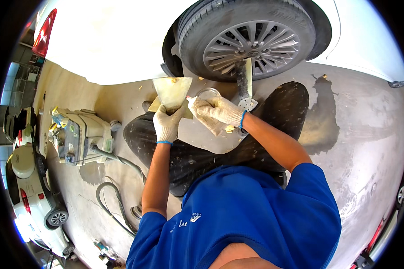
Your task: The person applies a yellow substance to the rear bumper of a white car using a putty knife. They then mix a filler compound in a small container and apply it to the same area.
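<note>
In white knit gloves, both my hands are raised over my lap, near the car wheel. My left hand (167, 124) is closed round the narrow end of a pale yellow, flared putty spreader (172, 88), its wide edge pointing away from me. A second yellowish flat piece (155, 106) shows partly behind it. My right hand (220, 112) is closed round a pale squeeze tube (194, 102) whose small reddish tip points toward the spreader. The glove hides much of the tube. Just beyond that hand lies a round rim (208, 93), partly covered.
A white car with a grey wheel (251, 49) stands ahead. A long dark-and-pale block (244, 80) and a perforated pad (248, 105) are near my right knee. At left stands a dust-extractor-like machine (83, 134) with a grey hose (121, 159). A dark stain (323, 116) marks the floor.
</note>
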A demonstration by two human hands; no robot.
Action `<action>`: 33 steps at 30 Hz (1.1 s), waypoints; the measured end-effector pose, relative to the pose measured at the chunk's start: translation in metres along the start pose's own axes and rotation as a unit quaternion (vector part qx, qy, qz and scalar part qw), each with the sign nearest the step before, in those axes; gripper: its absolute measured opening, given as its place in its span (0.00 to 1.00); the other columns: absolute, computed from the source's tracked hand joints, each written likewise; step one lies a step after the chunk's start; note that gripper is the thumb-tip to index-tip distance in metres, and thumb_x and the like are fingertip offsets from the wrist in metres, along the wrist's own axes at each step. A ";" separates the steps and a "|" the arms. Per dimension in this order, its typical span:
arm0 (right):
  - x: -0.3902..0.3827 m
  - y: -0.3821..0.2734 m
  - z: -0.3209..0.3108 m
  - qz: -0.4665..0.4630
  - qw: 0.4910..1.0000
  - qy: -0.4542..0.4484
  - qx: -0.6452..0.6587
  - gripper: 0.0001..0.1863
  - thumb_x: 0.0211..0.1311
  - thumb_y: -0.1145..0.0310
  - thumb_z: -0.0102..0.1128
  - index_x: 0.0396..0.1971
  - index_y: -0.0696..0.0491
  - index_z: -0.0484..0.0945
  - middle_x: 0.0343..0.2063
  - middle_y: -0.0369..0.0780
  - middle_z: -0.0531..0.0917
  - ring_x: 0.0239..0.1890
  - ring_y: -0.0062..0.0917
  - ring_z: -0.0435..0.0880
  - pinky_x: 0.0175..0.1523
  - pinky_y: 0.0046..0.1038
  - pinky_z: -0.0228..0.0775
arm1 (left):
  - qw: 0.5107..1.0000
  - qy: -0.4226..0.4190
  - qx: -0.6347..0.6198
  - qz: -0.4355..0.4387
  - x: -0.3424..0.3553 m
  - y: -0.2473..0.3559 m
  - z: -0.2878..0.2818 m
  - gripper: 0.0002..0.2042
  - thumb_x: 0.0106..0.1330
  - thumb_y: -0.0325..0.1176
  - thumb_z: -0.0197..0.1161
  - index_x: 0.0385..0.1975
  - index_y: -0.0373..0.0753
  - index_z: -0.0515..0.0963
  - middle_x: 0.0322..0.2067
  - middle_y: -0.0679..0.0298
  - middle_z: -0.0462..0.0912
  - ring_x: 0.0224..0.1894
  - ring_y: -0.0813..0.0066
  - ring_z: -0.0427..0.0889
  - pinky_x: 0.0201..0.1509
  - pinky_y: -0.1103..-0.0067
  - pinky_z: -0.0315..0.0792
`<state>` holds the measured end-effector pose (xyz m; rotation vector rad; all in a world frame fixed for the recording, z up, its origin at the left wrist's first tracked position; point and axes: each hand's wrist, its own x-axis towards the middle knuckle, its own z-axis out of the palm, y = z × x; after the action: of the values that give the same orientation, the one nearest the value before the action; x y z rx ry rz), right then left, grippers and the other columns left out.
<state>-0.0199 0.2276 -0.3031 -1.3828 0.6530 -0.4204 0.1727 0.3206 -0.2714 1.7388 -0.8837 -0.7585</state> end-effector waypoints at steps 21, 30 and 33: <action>0.004 0.005 -0.006 -0.147 0.985 0.083 -0.034 0.08 0.62 0.70 0.64 0.39 0.56 0.85 0.34 0.43 0.85 0.36 0.31 0.83 0.45 0.33 0.74 | 0.977 0.006 0.210 0.024 -0.022 0.018 0.021 0.16 0.57 0.37 0.73 0.38 0.31 0.84 0.28 0.58 0.88 0.30 0.74 0.86 0.39 0.78 0.78; 0.000 0.004 -0.012 -0.062 0.997 0.041 -0.011 0.13 0.68 0.62 0.64 0.44 0.54 0.85 0.39 0.32 0.84 0.39 0.14 0.79 0.46 0.22 0.73 | 0.981 -0.001 0.194 0.022 -0.023 0.014 0.024 0.16 0.57 0.37 0.73 0.38 0.31 0.84 0.28 0.59 0.88 0.29 0.76 0.85 0.38 0.78 0.78; -0.003 0.003 -0.011 -0.024 1.000 0.017 0.007 0.15 0.67 0.60 0.64 0.46 0.55 0.83 0.38 0.35 0.84 0.39 0.18 0.80 0.45 0.25 0.73 | 0.978 -0.002 0.206 0.029 -0.023 0.010 0.022 0.16 0.57 0.38 0.73 0.38 0.32 0.84 0.28 0.58 0.88 0.30 0.74 0.87 0.38 0.78 0.78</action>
<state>-0.0295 0.2211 -0.3060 -1.3833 0.6456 -0.4872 0.1401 0.3267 -0.2669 2.0608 -1.1495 -0.5654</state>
